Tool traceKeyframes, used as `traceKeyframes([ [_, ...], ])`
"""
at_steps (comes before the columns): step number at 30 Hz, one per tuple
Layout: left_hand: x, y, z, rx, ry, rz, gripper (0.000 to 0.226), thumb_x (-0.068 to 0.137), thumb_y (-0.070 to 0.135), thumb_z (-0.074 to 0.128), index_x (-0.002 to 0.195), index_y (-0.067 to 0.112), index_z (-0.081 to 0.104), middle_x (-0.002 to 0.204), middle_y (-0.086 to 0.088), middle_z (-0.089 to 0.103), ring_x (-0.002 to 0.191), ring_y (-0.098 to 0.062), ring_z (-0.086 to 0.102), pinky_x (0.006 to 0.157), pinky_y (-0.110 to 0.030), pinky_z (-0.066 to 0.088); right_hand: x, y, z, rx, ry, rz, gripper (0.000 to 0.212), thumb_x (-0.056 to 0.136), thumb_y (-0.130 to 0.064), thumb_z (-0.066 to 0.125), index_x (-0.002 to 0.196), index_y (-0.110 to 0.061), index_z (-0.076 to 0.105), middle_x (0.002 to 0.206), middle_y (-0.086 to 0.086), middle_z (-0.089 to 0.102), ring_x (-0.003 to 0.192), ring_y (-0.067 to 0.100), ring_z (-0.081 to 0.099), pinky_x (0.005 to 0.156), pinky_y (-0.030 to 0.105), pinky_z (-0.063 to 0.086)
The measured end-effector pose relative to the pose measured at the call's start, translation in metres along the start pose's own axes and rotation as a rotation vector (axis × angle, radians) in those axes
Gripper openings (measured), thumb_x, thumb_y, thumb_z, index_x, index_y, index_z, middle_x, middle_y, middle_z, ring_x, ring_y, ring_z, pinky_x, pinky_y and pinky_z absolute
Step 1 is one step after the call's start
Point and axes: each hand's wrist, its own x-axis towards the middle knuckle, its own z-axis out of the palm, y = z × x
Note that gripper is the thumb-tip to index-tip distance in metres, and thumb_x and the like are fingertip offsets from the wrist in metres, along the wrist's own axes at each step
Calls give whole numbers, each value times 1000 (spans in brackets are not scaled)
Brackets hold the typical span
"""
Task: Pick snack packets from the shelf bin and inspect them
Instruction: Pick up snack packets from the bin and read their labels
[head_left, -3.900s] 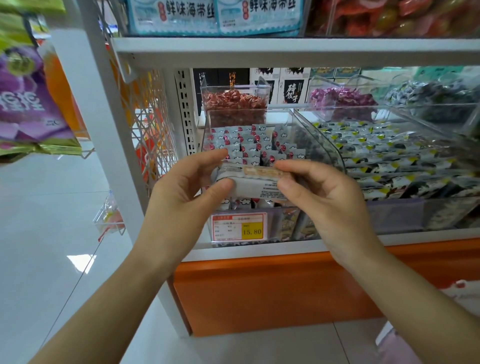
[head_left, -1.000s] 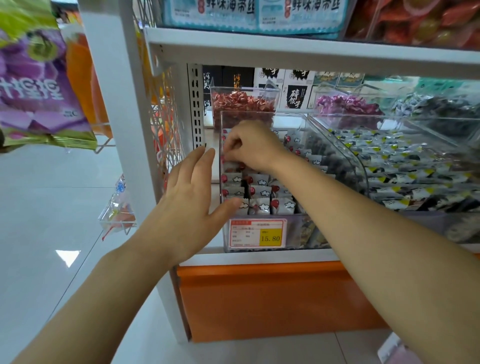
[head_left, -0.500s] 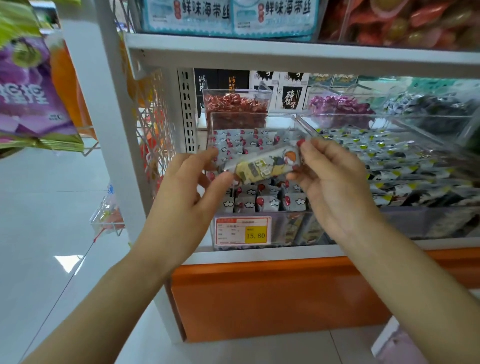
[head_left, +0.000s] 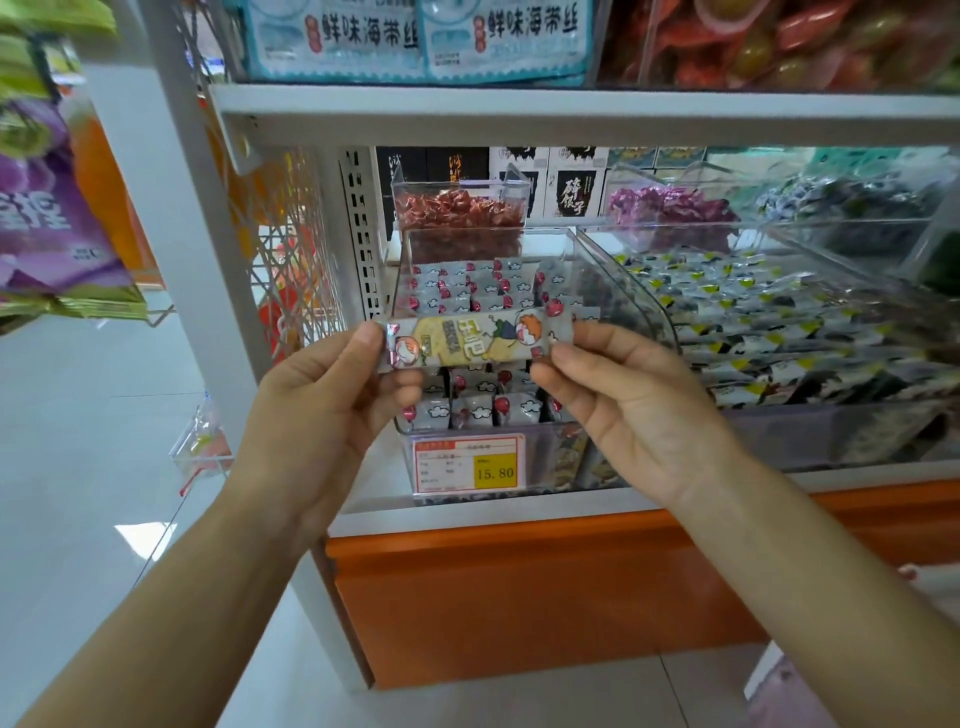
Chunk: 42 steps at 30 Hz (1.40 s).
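The fingers (head_left: 366, 336) of the left hand (head_left: 322, 415) were clamped on the left end of a snack packet (head_left: 470, 338). The fingers of the right hand (head_left: 631, 410) pinched its right end. The packet was held level between both hands, printed face toward the camera, clear of every surface.

Directly behind the fingers stood the clear shelf bin (head_left: 626, 293), filled with small grey packets (head_left: 467, 283). Below the fingers, a price tag (head_left: 470, 463) reading 15.80 was fixed to the bin front, and the bin rested on a white shelf (head_left: 467, 506). Beyond the right-hand fingers lay a wider bin (head_left: 831, 436) of yellow-marked packets (head_left: 753, 312). Farther back stood a tub of red sweets (head_left: 460, 208).
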Motion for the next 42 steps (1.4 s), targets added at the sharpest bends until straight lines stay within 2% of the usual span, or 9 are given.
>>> traceKeyframes([
  [6, 0, -3, 0, 179, 112, 119, 26, 90, 17, 56, 66, 14, 66, 51, -2, 63, 46, -8, 59, 49, -15, 50, 1, 3, -1, 59, 55, 4, 6, 76, 4, 58, 78, -1, 59, 61, 9, 68, 58, 16, 69, 53, 18, 54],
  [13, -1, -3, 2, 129, -44, 95, 8, 76, 14, 59, 80, 7, 62, 54, 0, 61, 50, -7, 59, 55, -14, 50, 5, 1, -3, 179, 167, -7, 10, 85, 6, 54, 79, -1, 59, 59, 7, 67, 54, 13, 67, 50, 17, 53],
  [19, -1, -3, 0, 119, -163, 115, 12, 84, 2, 57, 86, 12, 64, 77, -7, 59, 69, -14, 64, 66, -22, 54, 3, -1, -9, -166, 111, -203, 25, 87, 8, 52, 93, -13, 64, 69, -2, 67, 60, 10, 65, 51, 20, 53],
  [21, -1, -2, 1, 134, -190, 94, 4, 81, 16, 65, 85, 15, 65, 84, -11, 61, 73, -15, 64, 67, -24, 54, 2, -2, -9, -253, 89, -263, 24, 87, 8, 53, 91, -13, 65, 68, -5, 68, 62, 9, 64, 51, 19, 52],
  [25, -2, -2, 3, 291, -111, 151, 34, 67, 38, 66, 91, 16, 59, 89, -10, 69, 75, -18, 67, 67, -26, 56, 0, -1, -8, -386, 45, -319, 25, 85, 9, 55, 82, -13, 67, 71, -2, 68, 66, 14, 66, 54, 21, 53],
  [29, -2, -3, 1, 356, -115, 179, 42, 73, 32, 65, 112, 21, 57, 106, -12, 65, 88, -19, 69, 73, -25, 56, 1, 0, -7, -292, -46, -239, 9, 82, -15, 63, 80, -17, 72, 85, 5, 71, 77, 17, 67, 54, 25, 54],
  [31, -3, -4, 2, 409, -153, 201, 38, 77, 25, 65, 114, 26, 57, 111, -10, 63, 94, -20, 68, 76, -23, 55, 1, 2, -9, -419, -56, -267, 13, 79, -25, 66, 88, -18, 71, 89, 2, 71, 84, 16, 68, 62, 27, 56],
  [36, -3, -3, 2, 538, -175, 257, 35, 84, 13, 64, 111, 35, 60, 109, 2, 67, 101, -15, 64, 84, -24, 53, 0, 3, -11, -655, -41, -355, 12, 85, -19, 65, 93, -22, 73, 93, 1, 73, 93, 18, 68, 83, 39, 55],
  [42, -10, 1, 7, 668, -217, 289, 36, 73, 29, 67, 107, 38, 59, 104, 8, 65, 95, -10, 64, 80, -24, 55, -1, 0, -10, -813, 17, -514, 11, 86, -22, 65, 79, -29, 70, 70, -15, 69, 71, 3, 64, 67, 20, 52],
])
